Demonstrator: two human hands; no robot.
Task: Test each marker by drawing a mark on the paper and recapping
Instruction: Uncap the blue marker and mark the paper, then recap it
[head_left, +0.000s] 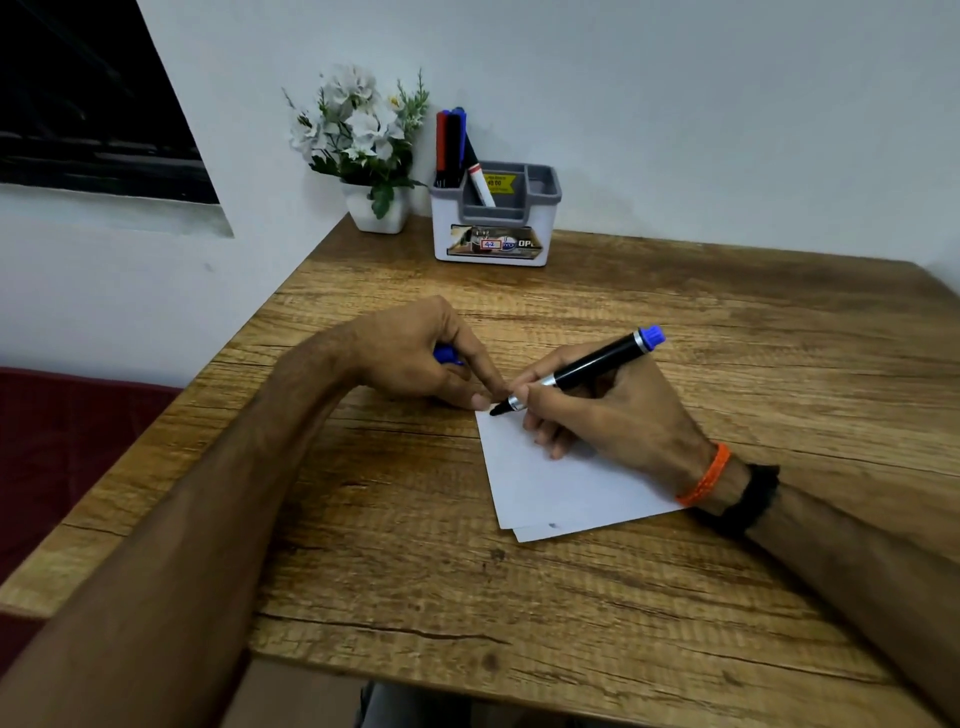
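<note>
The right hand (597, 410) grips an uncapped blue marker (582, 371), its tip touching the far left corner of the white paper (561, 488) on the wooden table (675, 597). The left hand (415, 353) curls around the blue cap (447, 356), one finger pressing the paper corner. Far behind, a grey-white organizer (493, 218) holds more markers (451, 145); its label shows "42" and "OP", and the yellow sticker is too small to read

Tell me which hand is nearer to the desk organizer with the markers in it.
Left. The left hand lies almost straight in front of the organizer, holding a blue cap. The right hand sits lower and further right, on the paper.
</note>
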